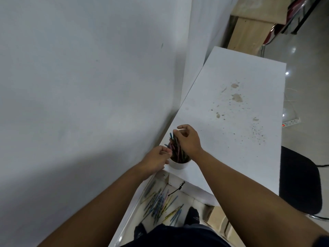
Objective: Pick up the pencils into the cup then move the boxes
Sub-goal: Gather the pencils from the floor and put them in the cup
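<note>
One white cup (178, 164) stands at the near corner of the white table (231, 107), close against the wall (80, 77). A bundle of pencils (176, 148) stands upright in it, leaning toward 11 o'clock; they overlap too tightly to count, though they number more than half a dozen.

Two bare hands work at the cup. The left hand (156, 161) sits at the cup's 9 o'clock, touching its rim side, fingers drawn narrow with thumb and forefinger pinched together at the pencil shafts; whether they actually grip one I cannot tell. The right hand (188, 139) is above the cup at its 1 o'clock, fingers curled narrow around the upper ends of the bundle, touching the tips.

Below the table's near edge, at 6 o'clock from the cup, a second heap of loose pencils (160, 202) lies on the floor (187, 196), blue, yellow and pink shafts crossing one another. Roughly fifteen to twenty can be made out, blurred. One thin dark cord (178, 188) lies beside them at 1 o'clock.

One black chair seat (299, 180) sits at 3 o'clock from the cup, just beyond the table's right edge. One cardboard box (215, 218) shows under the table at 5 o'clock. The tabletop carries a scatter of brown stains (236, 98) toward 1 o'clock.
</note>
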